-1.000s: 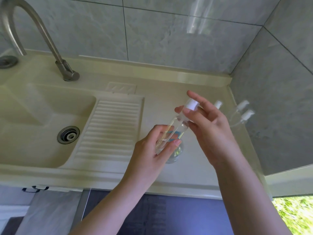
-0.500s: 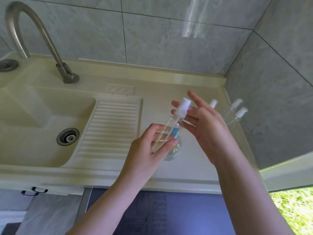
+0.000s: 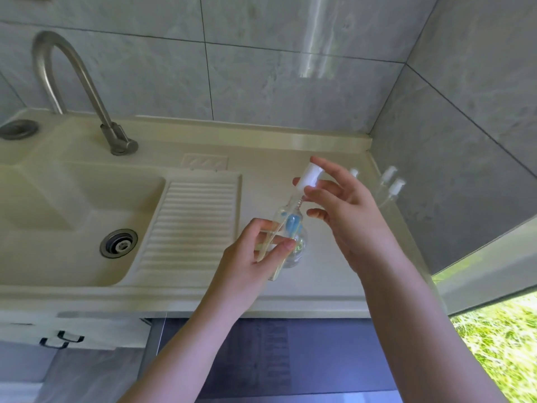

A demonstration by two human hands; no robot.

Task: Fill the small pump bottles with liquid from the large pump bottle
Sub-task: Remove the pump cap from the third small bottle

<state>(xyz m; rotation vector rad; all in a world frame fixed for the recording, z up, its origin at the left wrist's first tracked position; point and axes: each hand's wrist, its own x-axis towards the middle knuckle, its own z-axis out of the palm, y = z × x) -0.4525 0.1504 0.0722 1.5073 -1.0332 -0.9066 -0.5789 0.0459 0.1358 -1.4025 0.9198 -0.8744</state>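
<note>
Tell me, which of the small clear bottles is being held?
The tilted bottle with the white cap, gripped by the left hand while the right hand touches its top. The three others stand untouched by the wall.

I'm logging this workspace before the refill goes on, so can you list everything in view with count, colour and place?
small pump bottle: 1, clear with white pump top, held tilted over the counter
large pump bottle: 1, clear with blue pump, on the counter behind the held bottle, mostly hidden
other small pump bottles: 3 white tops visible, clear bodies, far right by the wall
sink: 1, cream, left, with a metal drain
faucet: 1, grey metal, back left
ribbed drainboard: 1, cream, beside the basin
wall tiles: grey, behind and right
left hand: grips the held bottle's body
right hand: fingers at its pump top
</note>
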